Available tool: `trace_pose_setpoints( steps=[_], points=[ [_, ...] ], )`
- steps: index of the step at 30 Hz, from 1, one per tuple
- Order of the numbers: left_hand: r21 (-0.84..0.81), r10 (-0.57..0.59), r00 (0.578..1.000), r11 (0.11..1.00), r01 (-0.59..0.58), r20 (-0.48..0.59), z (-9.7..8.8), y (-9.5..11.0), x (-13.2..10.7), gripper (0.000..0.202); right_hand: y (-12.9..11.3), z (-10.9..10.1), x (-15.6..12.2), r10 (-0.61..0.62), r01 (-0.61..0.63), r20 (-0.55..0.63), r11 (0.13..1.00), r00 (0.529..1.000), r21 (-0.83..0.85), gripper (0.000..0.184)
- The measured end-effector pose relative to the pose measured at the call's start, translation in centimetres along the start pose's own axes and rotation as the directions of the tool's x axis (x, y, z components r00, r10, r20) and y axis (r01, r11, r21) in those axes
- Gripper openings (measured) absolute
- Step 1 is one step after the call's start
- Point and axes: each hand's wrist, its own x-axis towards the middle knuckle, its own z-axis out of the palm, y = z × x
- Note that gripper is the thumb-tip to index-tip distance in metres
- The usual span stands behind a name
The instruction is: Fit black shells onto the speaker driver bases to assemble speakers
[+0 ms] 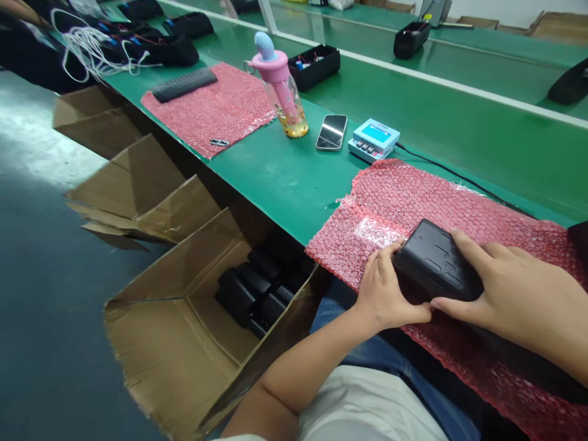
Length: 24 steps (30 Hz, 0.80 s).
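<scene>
A black plastic casing (pixel 434 260) with rounded corners, small slots and a patch of tiny holes rests on pink bubble wrap (pixel 399 190) at the table's front edge. My left hand (pixel 386 291) grips its left end, thumb along the near side. From the right, my right hand (pixel 500 282) clasps the same casing, its thumb tip close to the left thumb. The casing's underside is hidden. Below to the left, an open cardboard box (pixel 179 331) holds several similar black casings (pixel 250 288).
A light-blue device with a screen (pixel 374 138) and black cable, a phone (pixel 331 132) and a pink-lidded bottle (pixel 282 86) stand beyond the wrap. Farther left lie another bubble-wrap sheet (pixel 229 104) with a dark strip (pixel 184 84) and white cables (pixel 92 49). Black housings (pixel 316 66) sit behind.
</scene>
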Motion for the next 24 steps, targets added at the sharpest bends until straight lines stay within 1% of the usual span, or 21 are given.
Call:
trace_pose_setpoints(
  steps=[5, 10, 12, 15, 18, 21, 24],
  points=[
    [-0.020, -0.035, 0.999, 0.999, 0.036, 0.012, -0.1, 0.2, 0.0, 0.099, -0.2, 0.8, 0.5, -0.016, 0.014, 0.020, 0.994, 1.000, 0.107, 0.096],
    [-0.029, -0.032, 0.999, 0.999, 0.032, 0.011, 0.1, 0.0, -0.1, 0.102, -0.5, 0.8, 0.6, -0.027, 0.028, -0.013, 0.988, 1.000, 0.151, 0.094],
    [-0.052, -0.002, 1.000, 0.999, 0.001, -0.007, 0.3, -0.4, -0.2, 0.103, -0.5, 0.7, 0.5, -0.033, 0.036, -0.024, 0.988, 0.999, 0.148, 0.095],
    [-0.070, 0.119, 0.991, 0.990, -0.124, -0.066, 0.8, -1.1, -0.3, 0.108, -0.6, 0.8, 0.3, -0.048, 0.055, -0.056, 0.991, 0.997, 0.125, 0.093],
    [-0.005, 0.231, 0.968, 0.973, -0.233, -0.096, 1.0, -1.5, -0.4, 0.113, -0.8, 1.0, 0.2, -0.054, 0.061, -0.085, 0.994, 0.995, 0.089, 0.091],
    [0.057, 0.254, 0.964, 0.967, -0.250, -0.080, 0.8, -1.6, -0.5, 0.116, -1.0, 1.1, 0.2, -0.048, 0.055, -0.083, 0.995, 0.995, 0.084, 0.090],
    [0.070, 0.218, 0.973, 0.974, -0.214, -0.069, 0.6, -1.5, -0.6, 0.115, -1.1, 1.0, 0.2, -0.025, 0.031, -0.049, 0.993, 0.998, 0.110, 0.089]
  ],
)
